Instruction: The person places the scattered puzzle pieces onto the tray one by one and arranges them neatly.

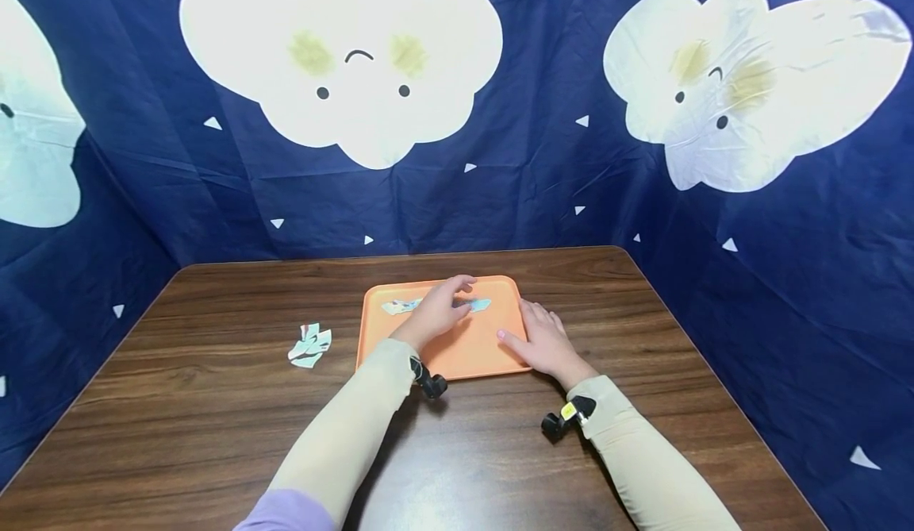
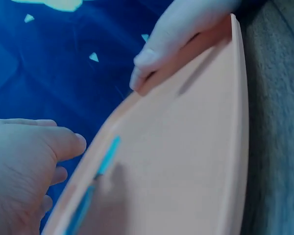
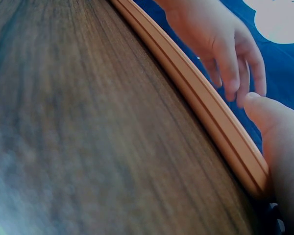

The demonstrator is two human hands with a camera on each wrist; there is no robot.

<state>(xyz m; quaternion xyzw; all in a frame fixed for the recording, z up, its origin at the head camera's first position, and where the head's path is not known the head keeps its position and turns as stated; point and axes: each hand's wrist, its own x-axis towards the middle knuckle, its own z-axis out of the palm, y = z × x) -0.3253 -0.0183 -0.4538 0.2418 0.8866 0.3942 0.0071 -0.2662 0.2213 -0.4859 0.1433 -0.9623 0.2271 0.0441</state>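
Observation:
An orange tray [image 1: 478, 352] lies on the table, with a row of light-blue paper pieces [image 1: 480, 305] along its far part. My left hand [image 1: 441, 310] hovers over that row, its fingers loosely bent and holding nothing; it hides the row's middle. In the left wrist view the blue pieces [image 2: 108, 155] lie near the tray's long side, apart from the left fingertips. At the tray's right edge rests my right hand [image 1: 545, 342], thumb extended over the inside and fingers lying along the outside. The right thumb [image 3: 272, 115] shows straight in the right wrist view.
Left of the tray, a small heap of pale-blue paper pieces [image 1: 310, 346] lies on the brown wooden table [image 1: 214, 404]. Dark blue cloth [image 1: 543, 190] with white clouds stands behind and at the sides. A small black camera is strapped to each wrist.

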